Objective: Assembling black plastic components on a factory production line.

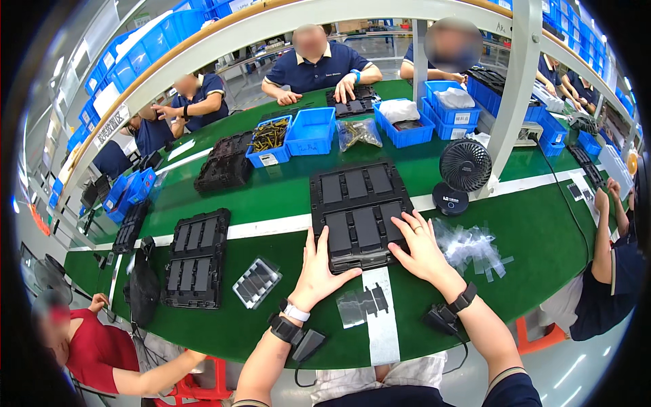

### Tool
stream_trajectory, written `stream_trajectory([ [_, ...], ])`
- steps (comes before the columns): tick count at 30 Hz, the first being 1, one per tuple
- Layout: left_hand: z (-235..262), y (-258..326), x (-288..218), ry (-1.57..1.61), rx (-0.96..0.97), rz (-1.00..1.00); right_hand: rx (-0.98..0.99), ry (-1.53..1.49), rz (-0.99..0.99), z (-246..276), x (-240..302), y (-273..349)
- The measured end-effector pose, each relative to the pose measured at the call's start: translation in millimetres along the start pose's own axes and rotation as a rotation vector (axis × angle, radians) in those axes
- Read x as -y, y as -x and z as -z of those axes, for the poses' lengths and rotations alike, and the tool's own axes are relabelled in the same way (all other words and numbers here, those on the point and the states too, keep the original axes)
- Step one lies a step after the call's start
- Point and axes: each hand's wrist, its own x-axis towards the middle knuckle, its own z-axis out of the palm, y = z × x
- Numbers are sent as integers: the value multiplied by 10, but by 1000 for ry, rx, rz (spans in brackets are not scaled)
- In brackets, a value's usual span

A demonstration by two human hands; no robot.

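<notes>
In front of me a black plastic tray [317,197] lies on the green tabletop, with dark rectangular panels [366,227] in two rows of pockets. My left hand [317,269] is at its near left corner, fingers stretched along the side and thumb towards the near edge. At the right side rests my right hand [424,249], fingers spread, fingertips touching or close to the tray's edge. Just below the tray, black cut pieces on clear film [365,305] lie partly across a white paper strip [384,342]. A heap of clear plastic strips [475,249] is beside my right hand.
A similar filled tray [196,258] and a small clear tray of dark pieces [257,282] lie left. Beyond stand a black fan [465,166], stacked dark trays [224,163] and blue bins [310,132]. A post [519,88] rises right. Cabled wrist straps circle both wrists; co-workers sit around.
</notes>
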Motion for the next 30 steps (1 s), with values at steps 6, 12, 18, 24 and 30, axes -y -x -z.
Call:
stream_trajectory([
  [6,-4,13,5,-8,18,21,14,-15,5,-24,-15,37],
  [12,-21,10,30,1,1,1,4,-21,22,-26,-28,21],
  [18,-16,3,26,2,11,16,-4,-29,26,-23,-20,21],
  [24,-33,26,34,3,3,-5,-8,-12,14,-43,-21,51],
  [30,-18,23,-6,-13,1,-4,4,14,10,-45,-11,47],
])
